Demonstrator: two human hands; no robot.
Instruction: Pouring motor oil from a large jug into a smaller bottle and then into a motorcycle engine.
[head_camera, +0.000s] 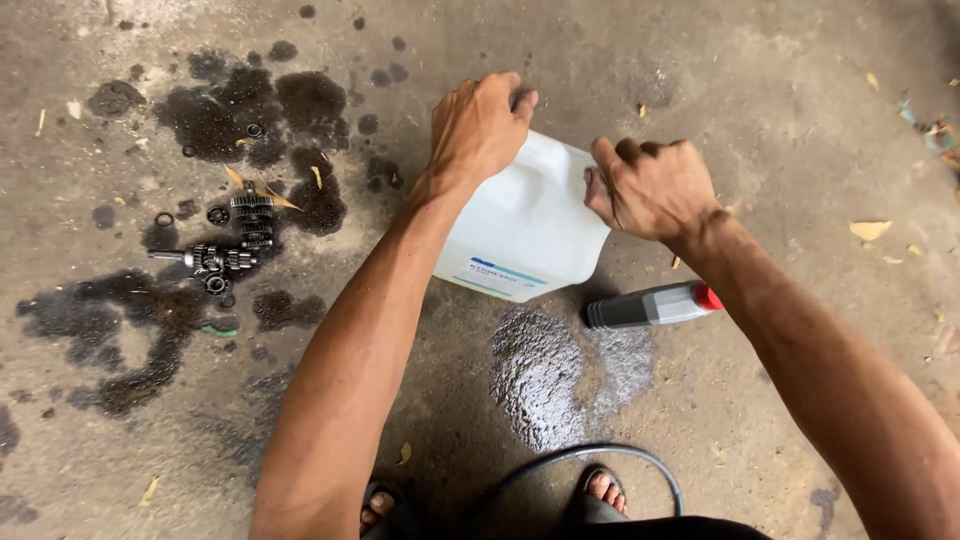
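The white plastic jug (525, 225) lies on its side on the concrete floor (780, 90), near frame centre, with a blue-and-white label on the face toward the person. The left hand (478, 128) rests on the jug's far upper corner, at 11 o'clock of the jug; its fingers (512, 98) are curled over that corner, gripping the jug there. What lies under the fingertips cannot be told. The right hand (652, 188) sits at the jug's 2 o'clock edge, its fingers (606, 160) bent into a loose fist, with the index side touching the jug's upper right rim. Whether this hand actually clamps the jug cannot be told.

A grey bottle with a red cap (655, 304) lies flat on the floor at 4 o'clock of the jug, just beside it, cap pointing right. A wet patch (540, 375) spreads on the floor at 6 o'clock of the jug. Well apart, at 9 o'clock, two gear shafts (235, 240) lie among dark oil stains (250, 110), with small rings and washers near them. A dark hose (600, 458) arcs across the frame bottom, above the person's sandalled feet (600, 492).
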